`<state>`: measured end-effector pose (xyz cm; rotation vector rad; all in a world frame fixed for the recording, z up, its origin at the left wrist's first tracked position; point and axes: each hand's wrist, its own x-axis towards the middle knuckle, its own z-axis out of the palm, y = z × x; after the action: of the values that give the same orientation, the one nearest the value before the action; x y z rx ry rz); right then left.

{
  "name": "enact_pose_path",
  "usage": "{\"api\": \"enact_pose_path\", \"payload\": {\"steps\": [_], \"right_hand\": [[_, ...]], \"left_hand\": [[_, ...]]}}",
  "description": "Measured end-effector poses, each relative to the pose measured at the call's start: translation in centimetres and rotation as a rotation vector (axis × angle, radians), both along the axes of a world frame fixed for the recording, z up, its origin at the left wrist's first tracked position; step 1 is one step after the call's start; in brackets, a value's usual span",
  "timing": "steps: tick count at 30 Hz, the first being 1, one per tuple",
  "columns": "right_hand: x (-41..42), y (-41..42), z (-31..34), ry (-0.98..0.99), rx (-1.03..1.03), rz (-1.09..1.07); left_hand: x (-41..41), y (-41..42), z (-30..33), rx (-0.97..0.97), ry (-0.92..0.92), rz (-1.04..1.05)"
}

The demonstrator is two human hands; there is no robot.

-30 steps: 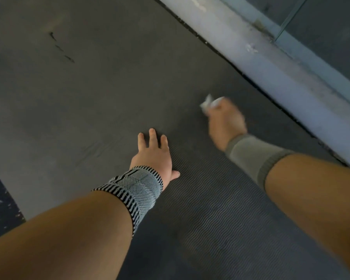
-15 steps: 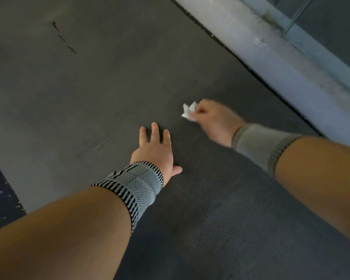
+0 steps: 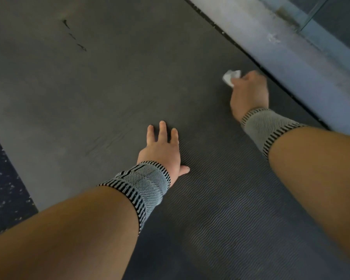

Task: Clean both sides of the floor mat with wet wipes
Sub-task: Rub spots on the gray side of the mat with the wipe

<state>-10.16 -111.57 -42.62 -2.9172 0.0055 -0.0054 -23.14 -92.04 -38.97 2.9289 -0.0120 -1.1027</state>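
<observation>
A dark grey floor mat (image 3: 109,87) with a fine ribbed pattern fills most of the view. My left hand (image 3: 162,148) lies flat on it near the middle, fingers straight and spread. My right hand (image 3: 249,93) is further out to the right, close to the mat's right edge, and grips a crumpled white wet wipe (image 3: 231,76) against the mat. The wipe sticks out past my fingers. Both wrists wear knitted grey bands.
A pale grey raised ledge (image 3: 291,57) runs diagonally along the mat's right edge, with a glass panel frame (image 3: 311,17) behind it. Dark speckled flooring (image 3: 2,178) shows at the left. Small dark marks (image 3: 75,37) sit on the mat's far part.
My right hand swept the wipe left toward the middle, then back out to the right near the ledge. My left hand stayed pressed in place.
</observation>
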Motion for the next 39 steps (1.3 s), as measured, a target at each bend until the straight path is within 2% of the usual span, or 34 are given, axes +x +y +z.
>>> {"api": "enact_pose_path", "payload": {"steps": [1,2,3,6,7,8,9,11,12,13,14,16,17,18,19,20,23,24,25,26,29,30,31,32,33,35,36,38,39], "right_hand": [[-0.2,0.8,0.1,-0.013,0.017,-0.09],[-1.3,2.2,0.3,-0.009,0.013,-0.033],[-2.8,4.1,0.5,0.019,0.033,0.124],[-6.7,5.8,0.8,0.123,0.075,0.771],[-5.8,4.9,1.0,0.128,0.079,0.82],[-4.3,3.8,1.1,0.089,0.121,0.704],[-2.1,2.2,0.7,0.039,0.225,0.453],[1.6,-0.6,0.3,-0.04,0.372,-0.203],[2.1,-0.8,-0.2,0.008,0.386,-0.4],[1.8,-0.1,-0.5,0.01,0.403,-0.43],[0.5,1.4,-0.3,-0.028,0.386,-0.301],[-3.8,4.2,-0.4,-0.073,0.273,0.301],[-5.7,4.8,-0.1,-0.023,0.238,0.579],[-6.3,4.7,0.5,0.031,0.175,0.778],[-5.5,4.0,0.5,0.027,0.141,0.861],[-3.9,2.9,0.2,-0.004,0.13,0.773],[1.4,-1.5,0.4,-0.039,0.178,-0.041],[1.9,-2.0,0.3,-0.011,0.256,-0.262],[1.3,-1.2,0.1,-0.014,0.303,-0.291],[0.2,0.2,0.2,-0.042,0.313,-0.231],[-4.6,3.1,0.1,0.09,0.166,0.526],[-5.1,2.6,0.3,0.118,0.121,0.643],[-4.4,1.7,0.7,0.053,0.122,0.665],[-2.8,0.3,0.9,-0.041,0.189,0.514],[-0.9,-1.5,0.8,-0.062,0.171,0.27],[2.0,-3.9,0.6,-0.006,0.068,-0.157],[2.4,-3.9,0.1,0.017,0.055,-0.287],[0.5,-0.4,0.7,-0.045,0.066,-0.253],[-1.3,1.7,0.4,-0.05,0.087,-0.077]], "left_hand": [[0.0,0.0,0.0,-0.001,-0.002,0.0],[-0.1,0.0,0.0,-0.003,-0.001,0.002],[-0.1,0.0,0.0,-0.007,-0.002,0.006],[0.0,0.0,0.0,-0.017,-0.005,0.019],[0.0,0.1,0.0,-0.021,-0.003,0.02],[0.0,0.1,-0.1,-0.023,-0.001,0.02],[0.0,0.1,-0.2,-0.024,0.001,0.019],[-0.1,0.1,-0.3,-0.021,0.001,0.015],[-0.1,0.2,-0.3,-0.019,0.001,0.013],[-0.1,0.1,-0.2,-0.021,0.003,0.015],[-0.1,0.1,-0.2,-0.025,0.005,0.02],[0.0,0.1,-0.1,-0.028,0.007,0.029],[0.0,0.0,0.0,-0.029,0.007,0.029],[0.0,0.0,0.1,-0.028,0.008,0.029],[0.0,0.0,0.1,-0.024,0.008,0.029],[0.0,-0.1,0.1,-0.022,0.009,0.027],[-0.1,0.0,0.0,-0.018,0.008,0.019],[-0.1,0.0,-0.1,-0.017,0.006,0.016],[-0.1,0.1,0.0,-0.019,0.005,0.015],[-0.1,0.1,0.0,-0.022,0.003,0.017],[-0.1,0.0,0.0,-0.03,-0.005,0.02],[-0.1,0.1,0.0,-0.028,-0.007,0.018],[-0.2,0.1,0.0,-0.026,-0.006,0.014],[-0.2,0.1,-0.1,-0.024,-0.006,0.009],[-0.2,0.1,-0.2,-0.02,-0.008,0.005],[-0.2,0.1,-0.3,-0.009,-0.013,-0.001],[-0.2,0.1,-0.3,-0.006,-0.013,-0.003],[-0.1,0.1,-0.3,-0.001,-0.015,-0.003],[-0.1,0.1,-0.3,-0.002,-0.015,0.0]]}}
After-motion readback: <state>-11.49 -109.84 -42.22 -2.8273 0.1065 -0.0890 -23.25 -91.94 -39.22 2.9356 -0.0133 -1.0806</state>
